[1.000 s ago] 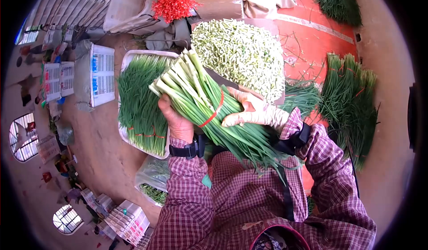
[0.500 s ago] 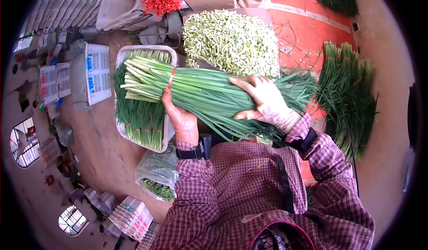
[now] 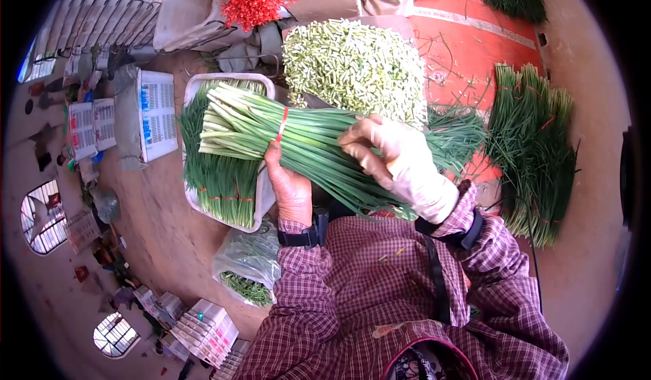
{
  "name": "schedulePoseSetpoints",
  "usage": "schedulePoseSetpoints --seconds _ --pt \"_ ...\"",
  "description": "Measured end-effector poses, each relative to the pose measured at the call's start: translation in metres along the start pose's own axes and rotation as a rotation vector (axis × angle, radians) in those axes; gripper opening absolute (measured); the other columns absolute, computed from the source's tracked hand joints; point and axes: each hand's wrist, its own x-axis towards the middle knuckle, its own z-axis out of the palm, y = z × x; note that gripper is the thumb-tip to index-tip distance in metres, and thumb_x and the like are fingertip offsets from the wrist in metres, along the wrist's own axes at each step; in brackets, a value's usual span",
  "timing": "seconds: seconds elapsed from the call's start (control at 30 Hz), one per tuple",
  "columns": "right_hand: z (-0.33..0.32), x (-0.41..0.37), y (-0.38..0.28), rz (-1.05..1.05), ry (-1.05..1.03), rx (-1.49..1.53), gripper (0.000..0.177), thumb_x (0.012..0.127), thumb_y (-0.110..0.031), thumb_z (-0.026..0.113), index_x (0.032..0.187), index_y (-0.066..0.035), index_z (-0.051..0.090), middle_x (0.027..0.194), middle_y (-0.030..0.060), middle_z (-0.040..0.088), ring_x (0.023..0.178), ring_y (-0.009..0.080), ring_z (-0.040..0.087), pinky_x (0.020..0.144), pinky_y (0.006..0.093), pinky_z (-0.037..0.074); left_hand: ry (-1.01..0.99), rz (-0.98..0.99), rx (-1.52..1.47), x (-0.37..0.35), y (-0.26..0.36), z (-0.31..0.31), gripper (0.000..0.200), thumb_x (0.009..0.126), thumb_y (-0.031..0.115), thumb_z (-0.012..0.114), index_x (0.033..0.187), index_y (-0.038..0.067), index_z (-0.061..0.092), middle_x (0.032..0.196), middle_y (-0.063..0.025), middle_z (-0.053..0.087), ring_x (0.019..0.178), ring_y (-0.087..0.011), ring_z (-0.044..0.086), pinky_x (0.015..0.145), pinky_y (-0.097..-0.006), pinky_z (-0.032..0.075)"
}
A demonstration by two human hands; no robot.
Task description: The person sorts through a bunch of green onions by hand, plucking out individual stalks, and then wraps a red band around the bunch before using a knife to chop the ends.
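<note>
I hold a thick bundle of green chives point(image 3: 319, 143) lying almost level across my lap, its pale cut ends pointing left. A red band point(image 3: 281, 125) ties it near those ends. My left hand point(image 3: 290, 185) grips the bundle from below, just right of the band. My right hand point(image 3: 397, 157), in a pale glove, is closed over the top of the bundle at its middle. The leafy tips run off to the right, behind that hand.
A white tray point(image 3: 260, 200) with tied chive bunches lies under the bundle's left end. Behind it is a heap of cut stem ends point(image 3: 352, 65) and a pile of red bands point(image 3: 249, 4). More chives point(image 3: 532, 143) lie at right on an orange sheet point(image 3: 475, 48). A plastic bag point(image 3: 247, 265) sits below the tray.
The bundle swung from pointing up and left to lying nearly level. My right hand slid left along it and closed over its middle. My left hand stayed under it near the band.
</note>
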Motion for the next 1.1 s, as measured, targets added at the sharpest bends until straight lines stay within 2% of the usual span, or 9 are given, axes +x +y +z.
schedulePoseSetpoints --seconds 0.2,0.23,0.37,0.4,0.5,0.6,0.7,1.03,1.1 --pt "0.015 0.025 -0.004 0.091 0.049 0.194 0.007 0.085 -0.012 0.065 0.09 -0.008 0.063 0.086 0.0108 0.063 0.078 0.0315 0.064 0.069 0.0375 0.052 -0.16 -0.086 0.003 -0.013 -0.004 0.012 0.071 0.086 0.05 0.059 0.134 0.0 0.047 0.128 -0.0123 0.053 0.117 -0.0232 0.051 0.101 -0.0383 0.041" --pt "0.014 0.029 -0.004 0.063 0.046 0.197 0.007 0.085 -0.011 0.064 0.092 -0.007 0.064 0.086 0.0111 0.064 0.079 0.0313 0.065 0.07 0.0369 0.052 -0.156 -0.135 -0.058 -0.012 -0.008 0.004 0.07 0.08 0.041 0.068 0.133 0.001 0.045 0.125 -0.011 0.054 0.113 -0.0243 0.054 0.097 -0.0394 0.045" --pt "0.009 0.05 0.004 -0.05 0.07 0.191 0.009 0.086 -0.009 0.063 0.095 -0.009 0.067 0.087 0.011 0.064 0.081 0.0301 0.065 0.072 0.0361 0.053 -0.077 -0.146 -0.045 -0.017 -0.015 0.007 0.069 0.079 0.039 0.068 0.132 0.001 0.047 0.125 -0.0107 0.054 0.113 -0.0239 0.054 0.097 -0.0386 0.045" --pt "0.008 0.054 0.005 -0.139 0.095 0.162 0.009 0.086 -0.009 0.063 0.095 -0.01 0.067 0.086 0.0106 0.064 0.081 0.0299 0.065 0.072 0.0363 0.053 -0.092 -0.147 -0.044 -0.016 -0.02 0.003 0.063 0.081 0.038 0.066 0.129 0.002 0.049 0.121 -0.0099 0.056 0.108 -0.0232 0.056 0.095 -0.0382 0.046" --pt "-0.001 0.062 0.001 -0.153 -0.015 0.093 0.013 0.086 -0.009 0.065 0.1 -0.009 0.065 0.09 0.009 0.063 0.083 0.0268 0.065 0.074 0.0347 0.052 -0.106 -0.149 -0.035 -0.017 -0.029 0.001 0.05 0.084 0.035 0.063 0.12 0.001 0.056 0.108 -0.0091 0.062 0.096 -0.0226 0.061 0.088 -0.038 0.051" --pt "-0.005 0.065 0.002 -0.142 -0.111 0.024 0.019 0.086 -0.011 0.068 0.104 -0.007 0.062 0.09 0.0076 0.061 0.083 0.0222 0.063 0.074 0.032 0.052 -0.159 -0.241 0.049 -0.023 -0.023 0.004 0.065 0.075 0.032 0.069 0.129 0.002 0.047 0.118 -0.0079 0.055 0.108 -0.0202 0.056 0.092 -0.0363 0.048" --pt "-0.002 0.066 0.014 -0.205 -0.071 0.129 0.02 0.084 -0.008 0.068 0.104 -0.006 0.061 0.087 0.0065 0.058 0.082 0.0192 0.06 0.073 0.0309 0.051 -0.167 -0.285 0.036 -0.026 -0.027 -0.001 0.065 0.075 0.031 0.069 0.13 0.003 0.047 0.116 -0.0077 0.055 0.107 -0.0204 0.056 0.091 -0.0367 0.049" --pt "-0.021 0.057 0.025 0.058 -0.236 0.384 0.023 0.083 0.001 0.066 0.105 -0.005 0.062 0.082 -0.0021 0.053 0.072 0.0057 0.049 0.065 0.0218 0.046 -0.239 -0.346 -0.021 -0.042 -0.021 0.019 0.06 0.077 0.035 0.071 0.122 0.0 0.053 0.11 -0.0088 0.062 0.096 -0.0205 0.063 0.084 -0.0349 0.055" --pt "-0.024 0.055 0.028 0.057 -0.236 0.417 0.022 0.083 0.0 0.066 0.104 -0.006 0.062 0.081 -0.0016 0.053 0.072 0.007 0.05 0.065 0.0227 0.046 -0.217 -0.291 0.02 -0.044 -0.021 0.023 0.06 0.076 0.033 0.071 0.123 -0.001 0.053 0.109 -0.0095 0.062 0.096 -0.02 0.063 0.082 -0.0347 0.055"
